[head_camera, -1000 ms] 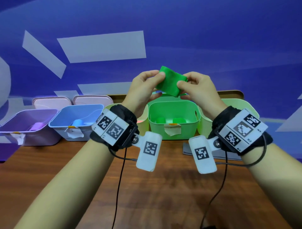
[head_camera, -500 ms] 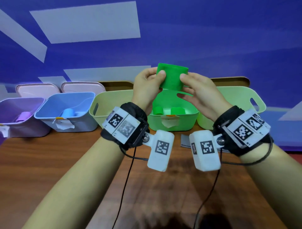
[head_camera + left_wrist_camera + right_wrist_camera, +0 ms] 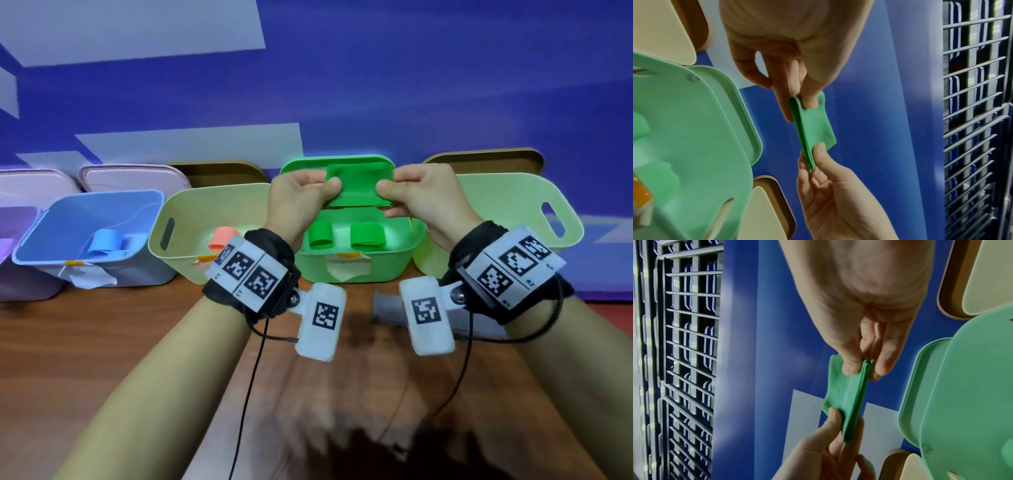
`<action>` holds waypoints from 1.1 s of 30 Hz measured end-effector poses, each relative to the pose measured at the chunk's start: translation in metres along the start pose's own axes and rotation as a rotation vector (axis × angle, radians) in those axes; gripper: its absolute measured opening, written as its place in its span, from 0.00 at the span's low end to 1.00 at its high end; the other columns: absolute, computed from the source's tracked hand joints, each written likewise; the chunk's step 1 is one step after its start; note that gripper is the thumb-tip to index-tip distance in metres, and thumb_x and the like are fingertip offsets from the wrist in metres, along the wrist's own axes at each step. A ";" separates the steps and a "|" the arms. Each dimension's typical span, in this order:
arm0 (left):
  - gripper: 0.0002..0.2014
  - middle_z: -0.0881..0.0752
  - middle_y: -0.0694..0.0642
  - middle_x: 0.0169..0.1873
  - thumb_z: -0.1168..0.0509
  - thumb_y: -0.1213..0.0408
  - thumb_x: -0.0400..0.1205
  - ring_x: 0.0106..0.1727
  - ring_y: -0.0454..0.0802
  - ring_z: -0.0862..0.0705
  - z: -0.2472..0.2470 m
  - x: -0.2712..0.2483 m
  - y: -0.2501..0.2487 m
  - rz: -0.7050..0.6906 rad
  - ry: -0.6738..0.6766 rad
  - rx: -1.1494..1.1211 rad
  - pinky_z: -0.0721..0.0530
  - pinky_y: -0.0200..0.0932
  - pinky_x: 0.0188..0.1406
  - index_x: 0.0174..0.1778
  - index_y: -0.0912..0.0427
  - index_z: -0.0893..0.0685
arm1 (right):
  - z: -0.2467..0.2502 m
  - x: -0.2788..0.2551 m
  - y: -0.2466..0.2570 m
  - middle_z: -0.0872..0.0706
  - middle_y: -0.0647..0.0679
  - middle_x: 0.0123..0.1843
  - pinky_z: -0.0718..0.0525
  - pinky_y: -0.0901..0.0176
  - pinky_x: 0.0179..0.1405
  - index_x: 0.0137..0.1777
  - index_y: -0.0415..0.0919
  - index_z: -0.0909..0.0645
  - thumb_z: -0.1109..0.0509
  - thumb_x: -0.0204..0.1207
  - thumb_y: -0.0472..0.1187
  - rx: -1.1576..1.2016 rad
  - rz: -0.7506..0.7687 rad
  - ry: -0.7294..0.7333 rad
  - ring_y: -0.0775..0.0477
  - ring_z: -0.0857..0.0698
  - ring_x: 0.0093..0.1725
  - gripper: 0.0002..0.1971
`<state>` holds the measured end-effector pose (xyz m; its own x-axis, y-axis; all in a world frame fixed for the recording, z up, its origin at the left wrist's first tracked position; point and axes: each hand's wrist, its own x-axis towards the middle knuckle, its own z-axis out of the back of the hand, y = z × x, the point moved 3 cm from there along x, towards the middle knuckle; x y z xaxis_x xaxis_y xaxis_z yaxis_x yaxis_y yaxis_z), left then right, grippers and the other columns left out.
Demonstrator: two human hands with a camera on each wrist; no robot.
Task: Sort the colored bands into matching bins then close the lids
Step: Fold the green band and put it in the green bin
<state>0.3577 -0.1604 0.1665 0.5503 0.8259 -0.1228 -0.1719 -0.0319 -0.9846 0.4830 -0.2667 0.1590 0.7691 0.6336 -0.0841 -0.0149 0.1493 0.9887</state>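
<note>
We hold the green band (image 3: 356,186) flat between both hands, the left hand (image 3: 301,202) pinching its end at nine o'clock and the right hand (image 3: 423,198) pinching the end at three o'clock, thumbs on the near face and fingers behind. Stretched and pressed thin like this, as the wrist views show, the loop is folded tidy, which we judge is meant to let it drop in neatly. We keep it in the air right over the green bin (image 3: 356,263), because that is the matching colour; two green bands (image 3: 320,234) lie inside already. The green lid (image 3: 337,164) leans behind the bin at twelve o'clock, out of the way until the sorting ends. At nine o'clock from our hands sits the yellow bin (image 3: 185,253) with an orange band (image 3: 222,240), further out the blue bin (image 3: 68,246) with a blue band (image 3: 102,241). Another yellow bin (image 3: 513,205) sits at three o'clock. All rest on the tabletop (image 3: 102,342), lids still off.
</note>
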 end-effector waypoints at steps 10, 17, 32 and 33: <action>0.08 0.21 0.50 0.29 0.29 0.67 0.77 0.16 0.34 0.23 -0.021 0.052 0.058 0.302 0.120 0.146 0.28 0.26 0.17 0.39 0.56 0.24 | -0.007 0.046 -0.062 0.21 0.44 0.49 0.12 0.55 0.43 0.57 0.33 0.19 0.27 0.73 0.33 -0.190 -0.186 0.034 0.50 0.18 0.40 0.13; 0.08 0.21 0.51 0.32 0.32 0.65 0.79 0.28 0.44 0.22 -0.038 0.082 0.078 0.413 0.270 0.315 0.21 0.38 0.29 0.39 0.56 0.26 | -0.006 0.063 -0.089 0.22 0.49 0.31 0.15 0.63 0.31 0.52 0.44 0.24 0.29 0.73 0.33 -0.339 -0.244 0.044 0.52 0.20 0.22 0.10; 0.05 0.23 0.54 0.35 0.43 0.72 0.82 0.41 0.52 0.20 -0.020 0.100 0.097 0.511 0.519 0.762 0.16 0.39 0.31 0.52 0.65 0.26 | -0.066 0.082 -0.127 0.20 0.41 0.42 0.13 0.55 0.39 0.61 0.36 0.26 0.36 0.77 0.31 -0.542 -0.532 0.357 0.49 0.18 0.30 0.13; 0.05 0.23 0.55 0.35 0.45 0.73 0.82 0.40 0.51 0.20 -0.020 0.102 0.098 0.525 0.533 0.774 0.16 0.40 0.33 0.52 0.66 0.26 | -0.069 0.082 -0.130 0.19 0.41 0.42 0.12 0.56 0.40 0.64 0.35 0.26 0.38 0.78 0.30 -0.542 -0.566 0.375 0.48 0.17 0.32 0.14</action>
<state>0.4132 -0.0902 0.0549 0.5104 0.4548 -0.7298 -0.8577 0.2087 -0.4698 0.5043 -0.1814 0.0154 0.4929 0.5489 -0.6751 -0.0693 0.7982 0.5984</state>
